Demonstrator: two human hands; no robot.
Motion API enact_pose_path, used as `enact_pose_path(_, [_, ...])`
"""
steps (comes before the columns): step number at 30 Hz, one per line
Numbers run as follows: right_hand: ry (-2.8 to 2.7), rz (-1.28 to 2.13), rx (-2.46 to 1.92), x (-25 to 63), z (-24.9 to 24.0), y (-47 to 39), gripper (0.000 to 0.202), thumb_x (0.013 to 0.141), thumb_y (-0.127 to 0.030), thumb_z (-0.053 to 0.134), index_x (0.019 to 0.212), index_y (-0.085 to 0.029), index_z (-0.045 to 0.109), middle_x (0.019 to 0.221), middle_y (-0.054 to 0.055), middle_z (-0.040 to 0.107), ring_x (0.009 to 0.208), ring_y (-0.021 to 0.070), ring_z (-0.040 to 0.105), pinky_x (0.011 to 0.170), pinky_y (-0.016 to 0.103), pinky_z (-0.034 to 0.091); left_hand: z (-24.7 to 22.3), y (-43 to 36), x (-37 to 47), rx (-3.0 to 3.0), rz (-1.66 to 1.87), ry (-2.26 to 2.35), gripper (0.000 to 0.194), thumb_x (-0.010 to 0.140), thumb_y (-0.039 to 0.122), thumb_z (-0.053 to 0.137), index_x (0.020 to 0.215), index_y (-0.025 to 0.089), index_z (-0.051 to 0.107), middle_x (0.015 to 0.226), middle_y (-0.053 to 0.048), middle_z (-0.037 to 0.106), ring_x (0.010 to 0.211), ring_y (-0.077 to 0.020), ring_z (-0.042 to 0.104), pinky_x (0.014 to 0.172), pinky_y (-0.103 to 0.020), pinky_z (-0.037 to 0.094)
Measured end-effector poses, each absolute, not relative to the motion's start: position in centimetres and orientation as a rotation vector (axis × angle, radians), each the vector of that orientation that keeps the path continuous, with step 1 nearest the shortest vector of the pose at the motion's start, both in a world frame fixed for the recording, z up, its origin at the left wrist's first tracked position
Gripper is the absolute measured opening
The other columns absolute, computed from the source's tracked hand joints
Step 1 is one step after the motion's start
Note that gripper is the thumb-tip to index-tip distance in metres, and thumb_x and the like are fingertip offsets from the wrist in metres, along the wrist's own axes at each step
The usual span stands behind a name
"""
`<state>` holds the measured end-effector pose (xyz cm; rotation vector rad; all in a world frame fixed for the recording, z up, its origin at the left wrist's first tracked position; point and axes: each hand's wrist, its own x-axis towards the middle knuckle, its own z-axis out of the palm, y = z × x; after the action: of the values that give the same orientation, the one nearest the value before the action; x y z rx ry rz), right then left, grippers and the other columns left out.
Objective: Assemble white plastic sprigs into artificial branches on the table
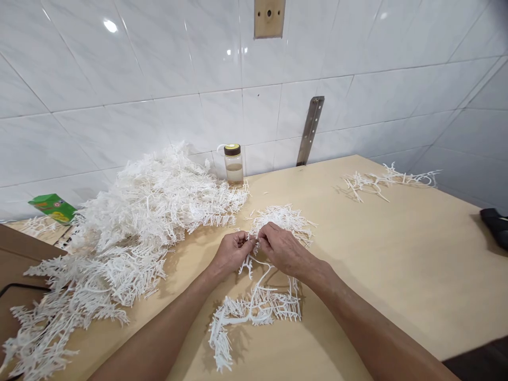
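Note:
A white branched plastic piece (254,307) with many thin twigs hangs below my hands, its lower part over the wooden table. My left hand (234,251) is closed, thumb and fingers pinching an upper twig of it. Right beside it, my right hand (280,246) pinches at the same branch, fingertips almost touching the left ones. The exact spot between the fingertips is too small to make out. Just behind the hands lies a small heap of short white twigs (283,219).
A large pile of white branched pieces (146,206) covers the table's left side. Behind it stand a bottle (234,168) and a green carton (52,207). Bare branches (381,181) lie far right. A metal bracket (310,129) leans on the tiled wall. A black object (494,227) is at the right edge.

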<state>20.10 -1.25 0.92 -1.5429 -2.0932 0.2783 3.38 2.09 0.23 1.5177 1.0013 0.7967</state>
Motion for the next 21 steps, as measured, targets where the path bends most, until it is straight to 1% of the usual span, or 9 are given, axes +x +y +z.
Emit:
enact_pose_path(4, [-2.062, 0.248, -1.57, 19.6, 0.5, -1.1, 0.015, 0.093, -0.013, 0.041, 0.085, -0.017, 0.052, 0.084, 0.004, 0.057, 0.067, 0.0137, 0.049, 0.06, 0.027, 0.034, -0.2, 2.1, 3.4, 1.548, 0.807, 1.009, 0.027, 0.077, 0.038, 0.063, 0.065, 0.015, 0.057, 0.059, 0.002, 0.052, 0.054, -0.0099, 0.044, 0.052, -0.022, 0.032])
enact_pose_path(10, [-1.784, 0.366, -1.728, 18.6, 0.2, -0.9, 0.01, 0.087, -0.016, 0.048, 0.078, -0.02, 0.051, 0.075, 0.002, 0.059, 0.068, 0.0155, 0.052, 0.061, 0.027, 0.036, -0.5, 2.5, 3.5, 1.521, 0.848, 0.99, 0.027, 0.079, 0.039, 0.062, 0.067, 0.015, 0.056, 0.057, 0.002, 0.051, 0.052, -0.0092, 0.043, 0.051, -0.022, 0.032])
enact_pose_path(16, [-1.796, 0.163, -1.669, 17.6, -0.4, -0.6, 0.014, 0.087, -0.014, 0.044, 0.077, -0.018, 0.052, 0.079, 0.007, 0.061, 0.068, 0.0166, 0.053, 0.06, 0.028, 0.036, -0.7, 2.7, 3.7, 1.565, 0.854, 1.017, 0.023, 0.08, 0.034, 0.059, 0.066, 0.015, 0.056, 0.056, 0.002, 0.051, 0.051, -0.0096, 0.043, 0.05, -0.023, 0.033])
enact_pose_path(18, [-1.757, 0.22, -1.699, 17.7, -0.2, -0.5, 0.014, 0.086, -0.016, 0.046, 0.074, -0.019, 0.053, 0.076, 0.006, 0.062, 0.066, 0.0167, 0.054, 0.058, 0.028, 0.036, -0.9, 2.6, 3.6, 1.576, 0.87, 1.023, 0.023, 0.08, 0.033, 0.058, 0.067, 0.015, 0.056, 0.057, 0.002, 0.051, 0.052, -0.0099, 0.044, 0.051, -0.023, 0.033])
enact_pose_path(21, [-1.578, 0.426, -1.805, 19.0, 0.5, -0.2, 0.013, 0.082, -0.019, 0.049, 0.07, -0.02, 0.055, 0.066, 0.003, 0.062, 0.059, 0.0161, 0.054, 0.054, 0.026, 0.037, -1.0, 2.5, 3.5, 1.574, 0.87, 0.993, 0.024, 0.08, 0.035, 0.059, 0.068, 0.015, 0.058, 0.059, 0.001, 0.052, 0.054, -0.0101, 0.045, 0.052, -0.022, 0.034])
